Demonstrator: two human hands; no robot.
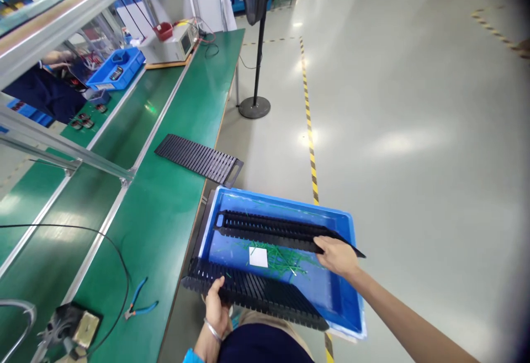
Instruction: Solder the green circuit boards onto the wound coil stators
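Note:
My left hand (217,302) is closed on the edge of a black slotted rack (265,291) at the near side of a blue bin (285,200). My right hand (336,255) grips the right part of a second black rack (273,230), which lies tilted over the far half of the bin. Between the racks, green strips (281,261) and a white square (258,257) lie on the bin's bottom. A third black slotted rack (199,158) rests flat on the green workbench (165,208), its handle end past the bench edge.
Blue-handled pliers (141,302) and a soldering stand (74,327) are on the bench at lower left. Farther back are a white instrument (176,42) and a blue tray (118,67). A pedestal fan (254,106) stands beyond. Another person (45,89) is behind the frame.

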